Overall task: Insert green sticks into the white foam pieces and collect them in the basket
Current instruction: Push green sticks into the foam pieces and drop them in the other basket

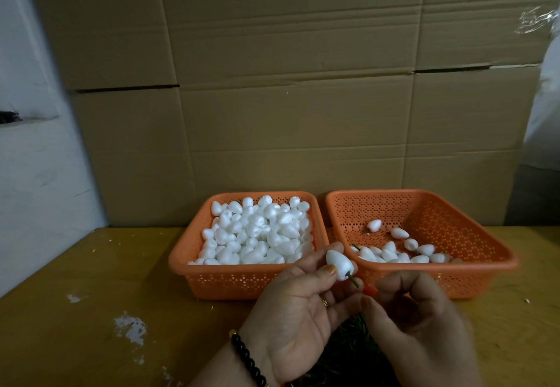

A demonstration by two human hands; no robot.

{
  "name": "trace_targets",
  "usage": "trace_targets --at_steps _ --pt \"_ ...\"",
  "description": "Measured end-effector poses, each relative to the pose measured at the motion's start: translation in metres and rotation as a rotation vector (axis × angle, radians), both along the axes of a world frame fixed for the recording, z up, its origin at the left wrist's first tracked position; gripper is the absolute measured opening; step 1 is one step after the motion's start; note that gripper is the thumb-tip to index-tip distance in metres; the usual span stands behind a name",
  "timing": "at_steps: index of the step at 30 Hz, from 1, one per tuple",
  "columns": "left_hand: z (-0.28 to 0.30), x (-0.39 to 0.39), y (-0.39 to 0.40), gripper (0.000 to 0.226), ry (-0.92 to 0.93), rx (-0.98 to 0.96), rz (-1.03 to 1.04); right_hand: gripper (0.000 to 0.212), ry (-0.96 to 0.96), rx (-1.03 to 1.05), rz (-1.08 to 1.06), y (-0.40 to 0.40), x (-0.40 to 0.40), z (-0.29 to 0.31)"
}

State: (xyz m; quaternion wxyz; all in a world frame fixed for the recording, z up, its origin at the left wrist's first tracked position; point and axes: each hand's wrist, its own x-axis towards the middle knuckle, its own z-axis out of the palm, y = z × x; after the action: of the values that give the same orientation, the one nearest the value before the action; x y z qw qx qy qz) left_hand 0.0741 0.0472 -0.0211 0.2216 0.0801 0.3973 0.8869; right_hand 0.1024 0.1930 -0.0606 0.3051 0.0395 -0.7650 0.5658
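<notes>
A big wall of brown cardboard boxes [288,83] is filling the top of the frame, and a yellow wooden table [91,311] is lying across the bottom; two orange baskets are sitting side by side in the middle. The left basket [188,268] is holding a deep heap of plain white foam pieces [257,232]; the right basket [485,253] is holding only a few finished pieces [403,252], most of them along its near wall.

Low in the middle of the frame, the left hand [300,311] is pinching one foam piece [338,265] between thumb and fingers, just in front of where the baskets meet; a green stick [353,281] is poking out of its lower end, so the stick looks like it is already in. The right hand [421,317] is curling its fingers just beside the stick; I cannot tell if it is touching the stick or holding anything.

The foam is looking very light and soft; a hard squeeze would probably dent it, so holding it gently around its fat middle seems best. The stick is looking thin and may bend; taking it close to the foam should be safer.

A dark bead bracelet [248,359] is sitting on the left wrist; there is no writing that I can read anywhere.
</notes>
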Motion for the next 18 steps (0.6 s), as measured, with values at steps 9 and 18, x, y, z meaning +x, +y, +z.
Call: trace_targets --at_steps 9,18 --pt "-0.0011 -0.0031 -0.0023 0.031 -0.108 0.058 -0.022 0.042 0.074 0.052 -0.026 -0.0023 -0.0006 -0.0007" --pt "0.0004 -0.0084 -0.0013 0.032 -0.269 0.205 -0.001 0.048 0.092 0.177 -0.031 -0.0023 0.0018 -0.0014"
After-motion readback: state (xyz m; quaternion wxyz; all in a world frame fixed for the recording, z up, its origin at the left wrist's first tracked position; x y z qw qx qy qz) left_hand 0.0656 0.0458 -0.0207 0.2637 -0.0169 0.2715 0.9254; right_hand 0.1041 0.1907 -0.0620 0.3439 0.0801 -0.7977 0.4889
